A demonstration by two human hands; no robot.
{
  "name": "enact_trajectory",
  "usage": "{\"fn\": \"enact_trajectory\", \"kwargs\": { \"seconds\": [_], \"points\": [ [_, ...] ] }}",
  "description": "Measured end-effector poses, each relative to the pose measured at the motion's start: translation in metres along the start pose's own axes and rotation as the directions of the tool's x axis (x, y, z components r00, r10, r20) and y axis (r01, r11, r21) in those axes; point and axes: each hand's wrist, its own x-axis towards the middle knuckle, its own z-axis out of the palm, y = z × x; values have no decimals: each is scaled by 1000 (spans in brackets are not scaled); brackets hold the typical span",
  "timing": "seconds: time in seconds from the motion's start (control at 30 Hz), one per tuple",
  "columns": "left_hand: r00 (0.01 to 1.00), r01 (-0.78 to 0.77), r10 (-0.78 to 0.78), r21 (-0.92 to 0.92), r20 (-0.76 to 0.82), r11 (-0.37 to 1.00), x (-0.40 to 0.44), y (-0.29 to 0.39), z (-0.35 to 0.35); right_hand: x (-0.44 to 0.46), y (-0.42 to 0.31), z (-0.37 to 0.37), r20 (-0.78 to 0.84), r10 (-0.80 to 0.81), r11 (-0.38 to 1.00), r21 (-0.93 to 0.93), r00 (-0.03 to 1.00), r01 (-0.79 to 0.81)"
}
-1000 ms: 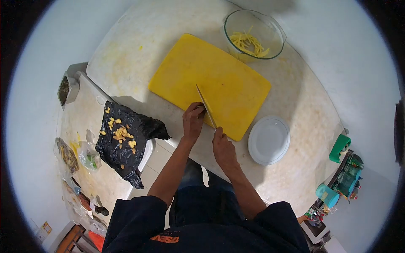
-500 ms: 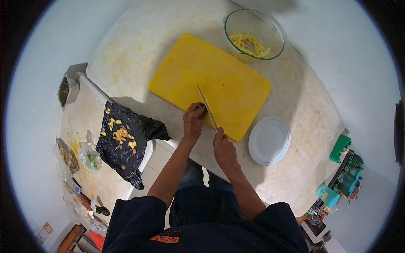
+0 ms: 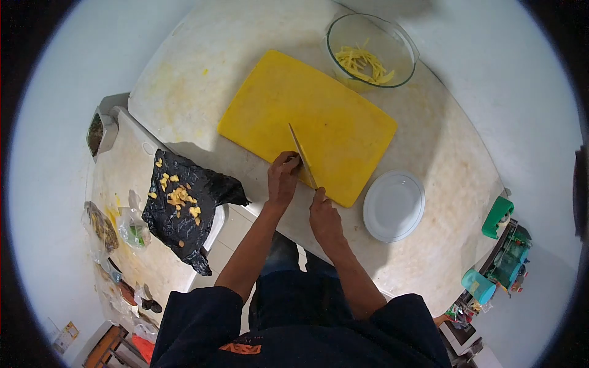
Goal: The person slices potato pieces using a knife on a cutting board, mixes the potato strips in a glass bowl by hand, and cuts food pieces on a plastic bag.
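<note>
My right hand is closed around the handle of a knife, whose blade points away from me over the yellow cutting board. Close against the blade's left side, my left hand has its fingers curled down at the board's near edge. What those fingers press on is hidden beneath them. A small pale-yellow sliver seems to lie just right of the blade, hard to tell from the board. Beyond the board stands a clear glass bowl holding thin yellow strips that look like cut potato.
A white plate lies right of the board. To the left, a black plastic bag carries yellowish peelings over a white tray. Plastic bags lie farther left. A green tape dispenser and turquoise cup are at right.
The whole view has shifted very slightly. Both hands and the knife keep almost the same place on the board.
</note>
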Motion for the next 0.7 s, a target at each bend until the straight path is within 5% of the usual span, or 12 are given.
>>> {"fn": "enact_trajectory", "kwargs": {
  "seconds": [0.1, 0.2, 0.33, 0.5, 0.6, 0.7],
  "points": [
    [997, 62, -62, 1, 49, 998, 1, 7, -4, 2, -2, -2, 39, 15, 1000, 19, 999, -15],
    [998, -43, 35, 139, 60, 989, 0, -1, -3, 3, 0, 6, -13, -23, 997, -72, 1000, 22],
    [1000, 4, -3, -73, 8, 997, -3, -9, 2, 8, 3, 11, 13, -7, 997, -75, 1000, 8],
    [1000, -15, 14, 46, 24, 999, -1, -7, 1, 11, 2, -2, 111, 31, 999, 17, 993, -33],
    [1000, -19, 20, -110, 1, 994, -2, -7, 1, 13, -1, -3, 62, 0, 1000, 26, 998, -1],
    [992, -128, 129, 158, 4, 979, 3, 2, -4, 19, -4, -2, 37, 13, 999, 45, 999, -14]
  ]
}}
